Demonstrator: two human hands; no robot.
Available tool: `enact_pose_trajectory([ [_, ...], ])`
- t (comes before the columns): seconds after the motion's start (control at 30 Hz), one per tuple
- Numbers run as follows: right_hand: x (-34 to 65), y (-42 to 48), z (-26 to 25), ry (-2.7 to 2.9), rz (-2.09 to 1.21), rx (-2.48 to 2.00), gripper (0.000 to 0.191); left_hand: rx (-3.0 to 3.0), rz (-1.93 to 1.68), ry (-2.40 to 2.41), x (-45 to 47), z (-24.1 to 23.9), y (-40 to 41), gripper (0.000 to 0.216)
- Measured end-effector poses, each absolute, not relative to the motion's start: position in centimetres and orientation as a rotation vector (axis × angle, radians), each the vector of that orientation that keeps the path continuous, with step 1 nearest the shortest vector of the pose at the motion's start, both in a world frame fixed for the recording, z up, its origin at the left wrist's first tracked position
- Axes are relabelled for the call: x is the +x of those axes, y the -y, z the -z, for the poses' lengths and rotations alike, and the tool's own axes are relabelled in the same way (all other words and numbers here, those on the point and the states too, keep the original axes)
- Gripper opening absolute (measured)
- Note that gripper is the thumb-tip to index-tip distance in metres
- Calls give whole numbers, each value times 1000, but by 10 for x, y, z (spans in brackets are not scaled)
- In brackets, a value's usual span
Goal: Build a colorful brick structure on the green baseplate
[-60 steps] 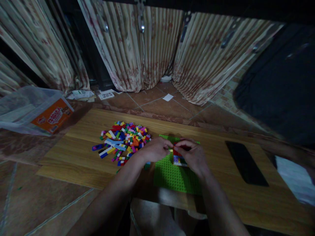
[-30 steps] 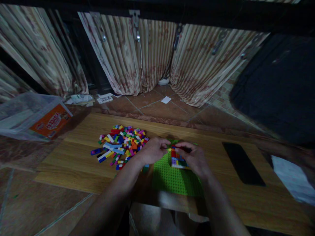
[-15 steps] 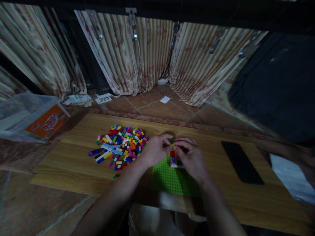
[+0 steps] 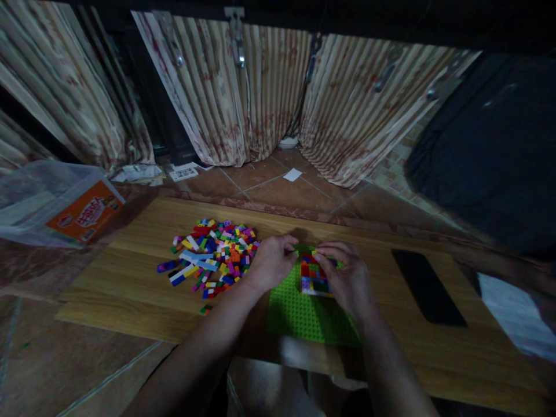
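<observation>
A green studded baseplate point(image 4: 304, 315) lies on a low wooden board point(image 4: 143, 278). On its far part sits a small block of joined bricks point(image 4: 311, 277) in red, blue, yellow and white. My left hand point(image 4: 271, 262) rests at the plate's left edge, fingers curled with the tips pinched together near the block's top left corner. My right hand point(image 4: 347, 277) is on the block's right side, fingers bent over its top edge. Whether either pinch holds a brick is too dark to make out.
A heap of loose coloured bricks point(image 4: 212, 255) lies left of the plate. A black phone point(image 4: 428, 285) lies on the board at the right. A clear plastic box with an orange label point(image 4: 82, 211) stands on the floor at far left. Striped curtains point(image 4: 243, 87) hang behind.
My hands have drawn slightly apart, so more of the brick block shows between them. Both stay at the block's far edge; the view has shifted a little.
</observation>
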State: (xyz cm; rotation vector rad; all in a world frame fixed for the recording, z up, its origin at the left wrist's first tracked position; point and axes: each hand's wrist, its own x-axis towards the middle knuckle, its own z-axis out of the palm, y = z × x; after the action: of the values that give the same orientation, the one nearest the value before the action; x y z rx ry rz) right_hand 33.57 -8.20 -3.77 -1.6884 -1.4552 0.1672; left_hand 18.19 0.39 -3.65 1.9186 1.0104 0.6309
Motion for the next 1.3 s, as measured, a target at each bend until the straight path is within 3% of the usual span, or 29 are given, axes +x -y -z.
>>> enact_pose_trajectory([
  [0.47,345,87,47,1790,-141,-1769,14,2112,-343,-961,176,34,-4,30],
  [1.0,342,80,49,1639,-283,-1790,12,2104,-369,-932,179,40,-1,30],
  [1.3,343,78,48,1462,-384,-1841,24,2096,-370,-925,178,39,-2,30],
])
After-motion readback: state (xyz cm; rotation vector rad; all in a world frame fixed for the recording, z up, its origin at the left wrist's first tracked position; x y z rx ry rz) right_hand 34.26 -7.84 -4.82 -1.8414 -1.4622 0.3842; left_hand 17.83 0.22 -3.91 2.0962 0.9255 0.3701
